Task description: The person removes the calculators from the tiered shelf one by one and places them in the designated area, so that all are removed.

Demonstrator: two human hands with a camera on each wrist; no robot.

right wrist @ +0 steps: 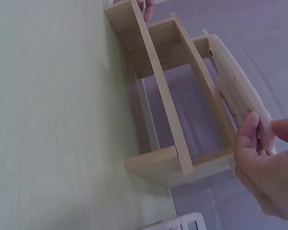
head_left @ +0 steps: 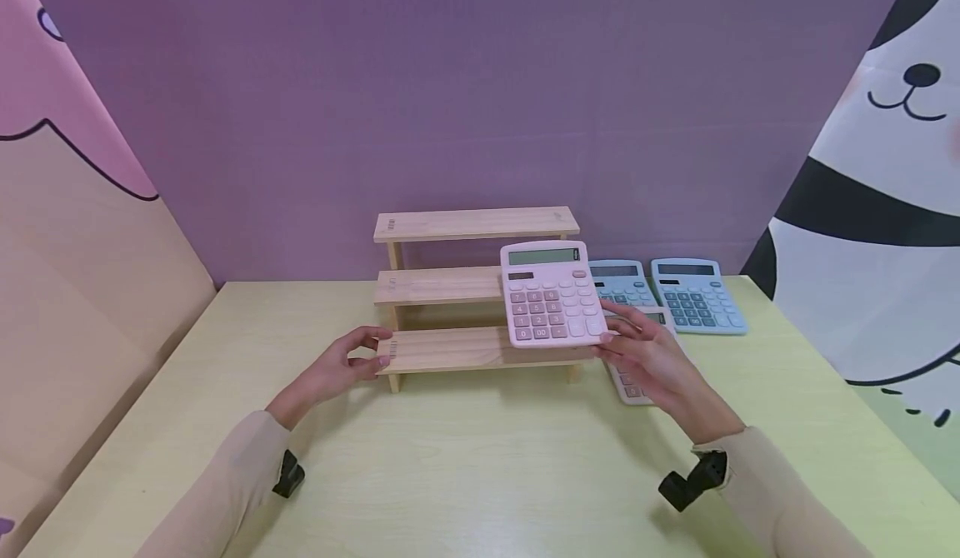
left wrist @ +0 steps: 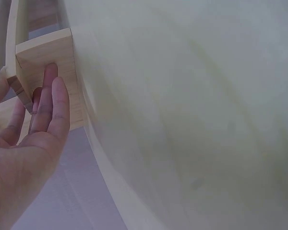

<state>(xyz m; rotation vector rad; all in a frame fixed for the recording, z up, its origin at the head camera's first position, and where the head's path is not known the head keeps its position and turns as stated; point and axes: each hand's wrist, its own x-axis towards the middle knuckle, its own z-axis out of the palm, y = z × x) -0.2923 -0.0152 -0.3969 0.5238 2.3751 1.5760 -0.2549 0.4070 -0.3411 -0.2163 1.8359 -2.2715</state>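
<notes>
A three-step wooden display rack (head_left: 442, 350) stands on the table. At its left end my left hand (head_left: 348, 362) grips the lowest board, and in the left wrist view the fingers (left wrist: 60, 103) reach beneath it along the side panel. My right hand (head_left: 648, 362) pinches a pink calculator (head_left: 547, 296) at its lower right corner. Tilted face up, that calculator overlaps the right part of the rack's lower two boards in the head view. In the right wrist view its edge (right wrist: 240, 86) sits close over the rack's boards, thumb and fingers on opposite faces.
Right of the rack lie two blue calculators (head_left: 697, 296), the left one partly hidden. A pale pink calculator (head_left: 630, 387) lies in front of them, mostly covered by my right hand. Behind the table hangs a purple cloth (head_left: 480, 83).
</notes>
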